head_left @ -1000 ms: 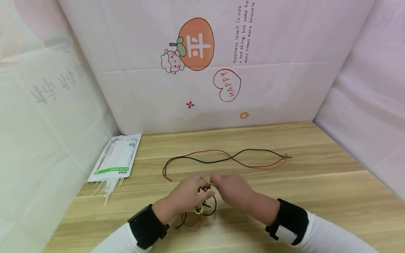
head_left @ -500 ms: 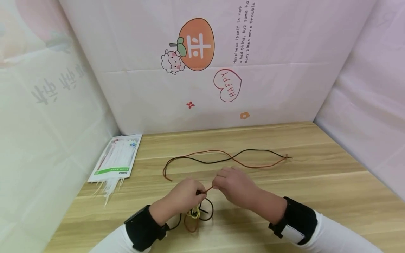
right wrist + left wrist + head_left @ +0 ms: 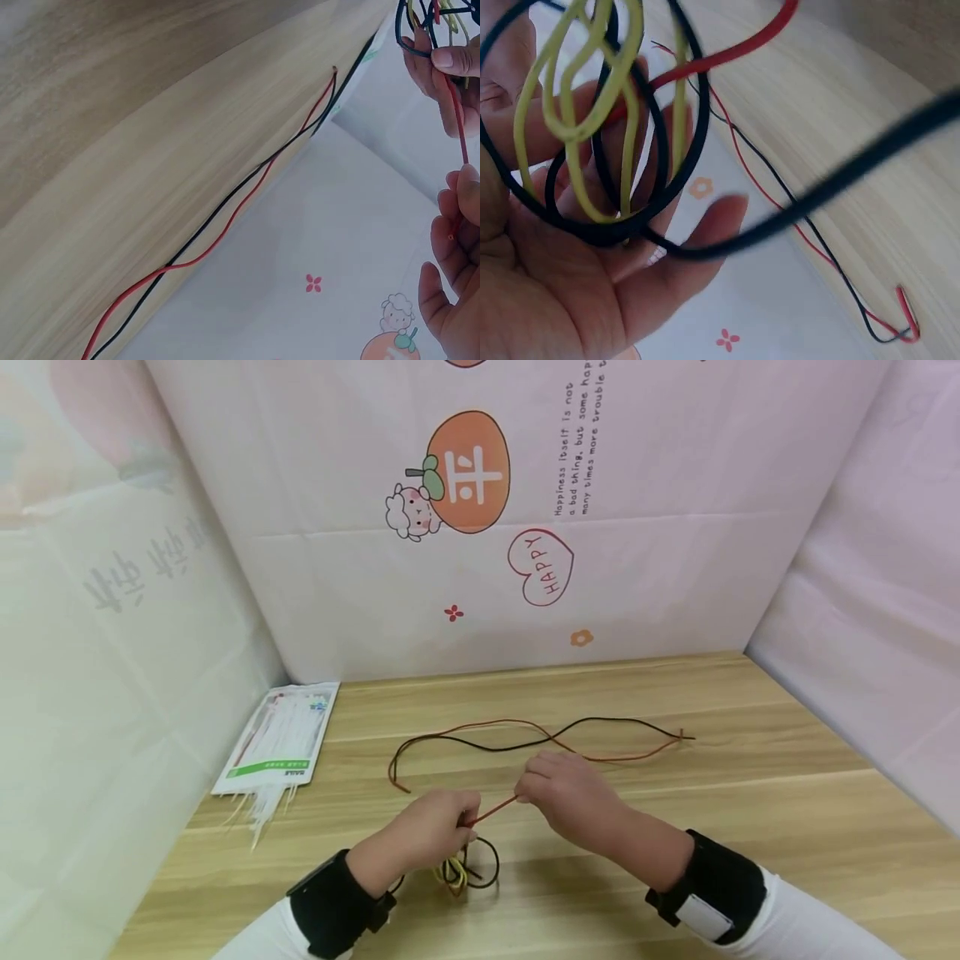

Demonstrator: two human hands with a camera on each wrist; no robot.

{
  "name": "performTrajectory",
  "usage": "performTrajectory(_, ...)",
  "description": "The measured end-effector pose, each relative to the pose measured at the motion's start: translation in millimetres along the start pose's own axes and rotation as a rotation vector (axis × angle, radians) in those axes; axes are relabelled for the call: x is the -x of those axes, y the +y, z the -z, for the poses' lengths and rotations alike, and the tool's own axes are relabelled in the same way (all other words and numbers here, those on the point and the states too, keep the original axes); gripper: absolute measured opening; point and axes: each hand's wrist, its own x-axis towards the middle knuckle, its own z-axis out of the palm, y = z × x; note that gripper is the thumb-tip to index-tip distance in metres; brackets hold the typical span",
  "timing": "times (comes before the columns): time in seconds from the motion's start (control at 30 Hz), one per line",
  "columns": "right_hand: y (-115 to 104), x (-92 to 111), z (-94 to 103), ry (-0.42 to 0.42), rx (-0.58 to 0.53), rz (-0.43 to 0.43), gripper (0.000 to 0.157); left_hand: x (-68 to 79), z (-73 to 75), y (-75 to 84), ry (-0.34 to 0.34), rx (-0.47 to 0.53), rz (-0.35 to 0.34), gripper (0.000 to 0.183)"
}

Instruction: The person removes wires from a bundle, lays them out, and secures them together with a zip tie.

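My left hand holds a loose tangle of yellow, black and red wires. Yellow loops hang in front of the fingers in the left wrist view, with a black wire curving round them. Between thumb and fingertips, my right hand pinches a red wire near its free end. This wire runs taut and slanting from the left hand up to the right. Below the left hand hang a black loop and yellow coils. The left fingertips partly hide where the red wire leaves the tangle.
Behind the hands, a red wire and a black wire lie crossed lengthwise on the wooden table. A white packet with white cable ties sticking out lies at the left. Printed cloth walls surround the table.
The hands have drawn apart, the right moving right and the left slightly left. A longer stretch of red wire now shows between them. The red loop under the left hand has become smaller.
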Motion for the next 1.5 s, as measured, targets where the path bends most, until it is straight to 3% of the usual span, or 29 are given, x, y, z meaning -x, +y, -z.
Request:
performTrajectory(0.13,5.6,4.0,1.5,0.030,0.028,-0.027,0.015,2.6,1.1,-7.2,-0.013,-0.028,0.047,0.009)
performTrajectory(0.33,7.0,0.3,3.0,0.050,0.038,-0.011,0.017,5.5,1.3,-10.4,0.009,-0.029,0.015,0.017)
performTrajectory(0.5,10.7,5.1,5.6,0.016,0.034,-0.059,0.018,4.7,-1.4,-14.0,-0.009,-0.005,0.024,0.008)
performTrajectory(0.7,13.4,15.2,2.2,-0.018,-0.004,-0.050,0.014,9.0,-0.9,-18.2,-0.077,0.028,0.049,0.005)
performTrajectory(0.93,17.1,24.8,-1.2,-0.102,-0.019,-0.075,0.010,15.5,5.0,-23.1,-0.124,0.041,0.002,0.018)
performTrajectory(1.2,25.3,30.0,-1.4,-0.065,-0.073,-0.096,0.011,21.6,9.8,-27.9,-0.153,0.033,-0.028,0.023)
performTrajectory(1.5,32.5,33.9,4.0,-0.024,-0.074,-0.113,0.013,30.2,15.1,-26.3,-0.136,0.061,0.014,0.023)
